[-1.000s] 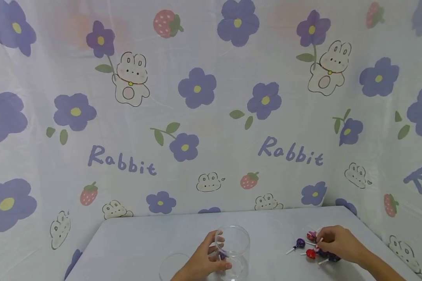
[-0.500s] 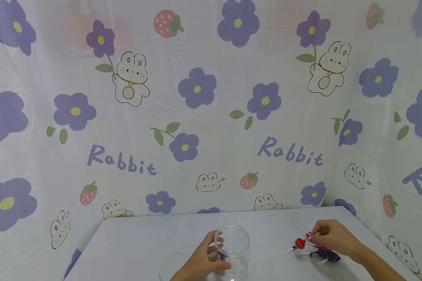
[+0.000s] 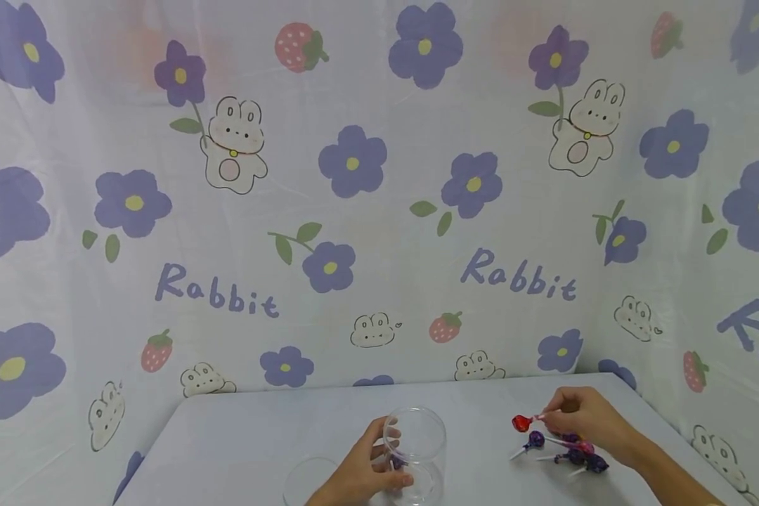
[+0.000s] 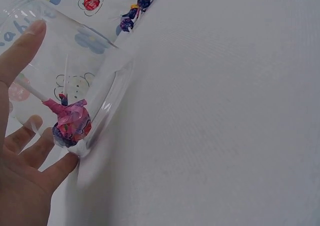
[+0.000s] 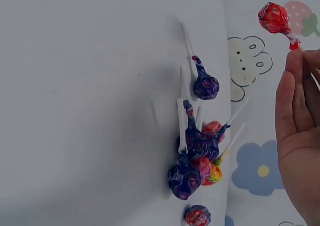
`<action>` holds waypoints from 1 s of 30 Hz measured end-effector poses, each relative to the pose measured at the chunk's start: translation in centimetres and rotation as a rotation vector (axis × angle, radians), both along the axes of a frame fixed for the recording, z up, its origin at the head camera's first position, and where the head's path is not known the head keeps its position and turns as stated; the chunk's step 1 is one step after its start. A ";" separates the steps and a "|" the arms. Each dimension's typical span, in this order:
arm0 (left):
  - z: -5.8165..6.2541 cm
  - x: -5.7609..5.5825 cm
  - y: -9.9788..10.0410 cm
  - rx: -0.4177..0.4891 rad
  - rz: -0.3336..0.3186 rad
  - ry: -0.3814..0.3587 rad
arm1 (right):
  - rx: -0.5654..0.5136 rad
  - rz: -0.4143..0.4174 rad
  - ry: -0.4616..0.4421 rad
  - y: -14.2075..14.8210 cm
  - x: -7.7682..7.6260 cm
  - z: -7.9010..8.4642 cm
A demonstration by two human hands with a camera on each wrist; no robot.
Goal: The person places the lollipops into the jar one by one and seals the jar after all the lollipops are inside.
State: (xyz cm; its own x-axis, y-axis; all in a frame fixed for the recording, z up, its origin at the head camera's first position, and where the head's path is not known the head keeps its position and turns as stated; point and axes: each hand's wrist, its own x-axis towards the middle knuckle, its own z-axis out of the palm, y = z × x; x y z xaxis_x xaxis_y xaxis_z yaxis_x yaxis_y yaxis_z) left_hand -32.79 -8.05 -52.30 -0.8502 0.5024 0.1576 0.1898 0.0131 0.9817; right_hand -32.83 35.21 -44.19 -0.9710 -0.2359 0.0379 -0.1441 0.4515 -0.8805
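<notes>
My left hand point(image 3: 362, 469) grips a clear cylindrical jar point(image 3: 429, 457) from its left side, thumb in front and fingers behind. Inside, at the bottom, lie wrapped lollipops point(image 4: 72, 123) in pink and purple, their white sticks leaning up. Over on the right, my right hand point(image 3: 591, 420) pinches a red lollipop point(image 3: 521, 423) by its stick, the candy end pointing left toward the jar. In the right wrist view this lollipop point(image 5: 274, 17) hangs in the air, apart from the others. Below that hand lies a loose pile of lollipops point(image 5: 185, 180), mostly purple, with some pink, red and yellow wrappers.
A clear round disc point(image 3: 305, 475), like a lid, lies on the white table point(image 3: 240, 429) left of the jar, partly behind the left forearm. A purple lollipop point(image 3: 535, 440) sits at the pile's left edge. A printed curtain point(image 3: 379, 232) rises behind the table.
The right hand has picked the red lollipop from the pile, lifting it up and left. The left hand keeps its grip on the jar, which has barely moved.
</notes>
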 end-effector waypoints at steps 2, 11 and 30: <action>-0.1 0.0 0.0 0.010 -0.005 -0.006 | -0.012 -0.005 0.001 -0.3 -0.1 0.0; -0.3 -0.1 0.0 -0.003 0.000 -0.015 | -0.044 0.038 0.036 -2.0 -0.6 0.8; 0.1 0.0 0.1 -0.038 0.028 0.009 | -0.141 0.134 0.053 -8.0 -1.1 3.2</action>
State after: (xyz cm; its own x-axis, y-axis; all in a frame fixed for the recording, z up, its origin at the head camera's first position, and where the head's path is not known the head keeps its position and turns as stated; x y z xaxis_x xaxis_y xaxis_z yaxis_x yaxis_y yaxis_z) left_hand -32.76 -7.92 -52.19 -0.8628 0.4838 0.1467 0.1975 0.0555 0.9787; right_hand -33.91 27.19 -40.94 -0.9271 -0.3516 0.1298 -0.2424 0.2984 -0.9231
